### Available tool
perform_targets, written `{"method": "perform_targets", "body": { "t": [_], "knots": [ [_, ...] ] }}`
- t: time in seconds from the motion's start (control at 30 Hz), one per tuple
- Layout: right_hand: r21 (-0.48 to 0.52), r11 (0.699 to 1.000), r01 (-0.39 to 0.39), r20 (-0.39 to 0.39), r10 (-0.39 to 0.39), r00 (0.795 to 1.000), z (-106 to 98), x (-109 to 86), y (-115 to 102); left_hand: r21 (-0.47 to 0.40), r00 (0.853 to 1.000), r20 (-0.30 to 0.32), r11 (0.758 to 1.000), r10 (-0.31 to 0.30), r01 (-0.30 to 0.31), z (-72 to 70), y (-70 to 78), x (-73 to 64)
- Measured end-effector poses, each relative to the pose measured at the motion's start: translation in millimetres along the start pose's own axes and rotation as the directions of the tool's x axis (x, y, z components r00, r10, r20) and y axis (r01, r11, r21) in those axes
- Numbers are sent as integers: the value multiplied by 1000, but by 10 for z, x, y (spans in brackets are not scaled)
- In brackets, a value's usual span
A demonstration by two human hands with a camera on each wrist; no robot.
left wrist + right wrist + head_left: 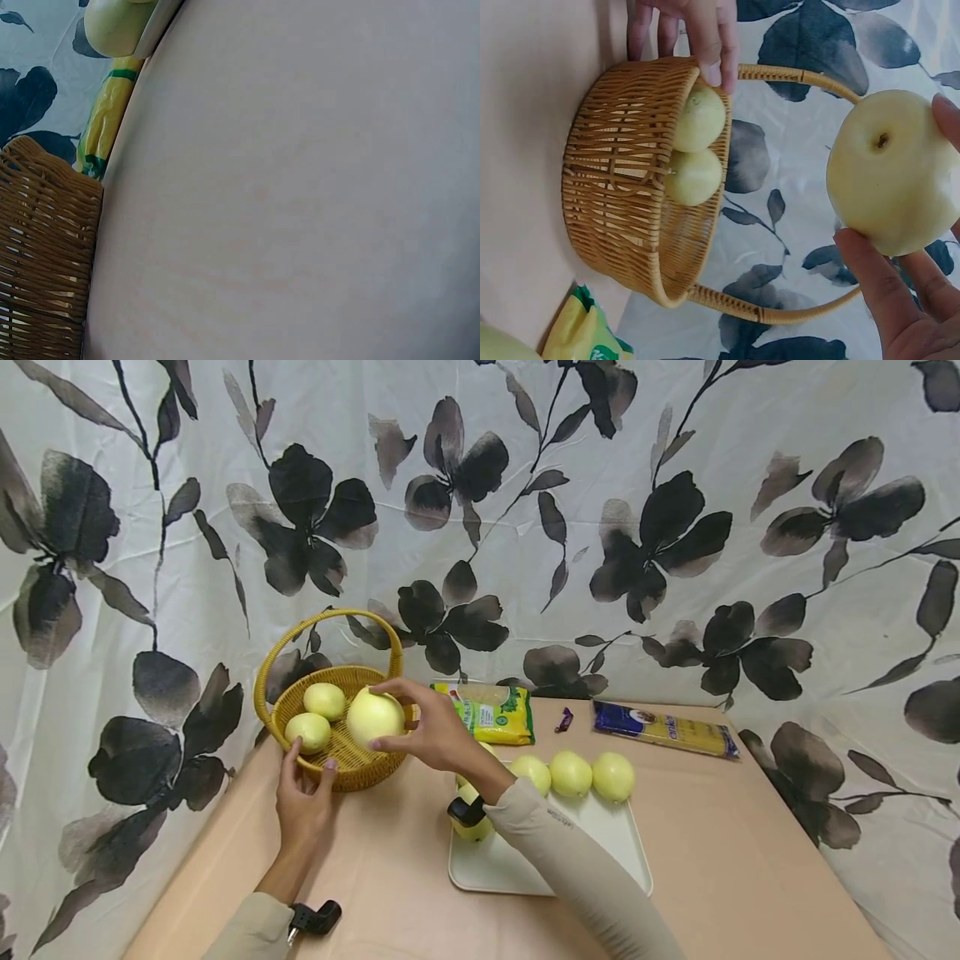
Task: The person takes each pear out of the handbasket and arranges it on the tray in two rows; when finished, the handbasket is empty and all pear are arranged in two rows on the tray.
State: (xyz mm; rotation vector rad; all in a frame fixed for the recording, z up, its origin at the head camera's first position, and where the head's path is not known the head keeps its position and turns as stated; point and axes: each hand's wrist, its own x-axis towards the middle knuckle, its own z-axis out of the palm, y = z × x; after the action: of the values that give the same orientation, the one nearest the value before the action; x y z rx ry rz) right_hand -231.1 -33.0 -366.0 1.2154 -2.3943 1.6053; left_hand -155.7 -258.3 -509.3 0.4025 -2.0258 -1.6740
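Note:
In the head view my right hand (pixel 427 727) holds a round pale yellow-green fruit (pixel 374 718), like a small melon, over the right side of the wicker basket (pixel 375 772). Thumb and fingers grip it from the side; its brown dimple shows in the right wrist view on the fruit (pixel 892 176). My left hand (pixel 303 797) grips the basket's near left rim, and the right wrist view has its thumb over the rim. Two similar fruits (pixel 325 701) (pixel 308 732) lie inside the basket at the left. The left hand is hidden in the left wrist view.
A white tray (pixel 517 868) to the right bears several more such fruits (pixel 571 774), partly behind my right forearm. Along the back lie a yellow-green packet (pixel 506 714), a small purple wrapped piece (pixel 565 720) and a long blue-and-yellow packet (pixel 663 729). The basket's tall handle (pixel 262 681) arches upward.

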Motion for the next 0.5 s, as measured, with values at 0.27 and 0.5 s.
{"method": "perform_targets", "body": {
  "t": [0.27, 0.5],
  "knots": [
    [18, 1000, 11, -21, -11, 1000, -137, -189, -83, 3, 1000, 0, 1000, -2, 2, 5, 18, 7],
    [76, 997, 1, -29, 2, 1000, -236, -350, -97, 2, 1000, 2, 1000, 9, -9, -1, 7, 4]
  ]
}}
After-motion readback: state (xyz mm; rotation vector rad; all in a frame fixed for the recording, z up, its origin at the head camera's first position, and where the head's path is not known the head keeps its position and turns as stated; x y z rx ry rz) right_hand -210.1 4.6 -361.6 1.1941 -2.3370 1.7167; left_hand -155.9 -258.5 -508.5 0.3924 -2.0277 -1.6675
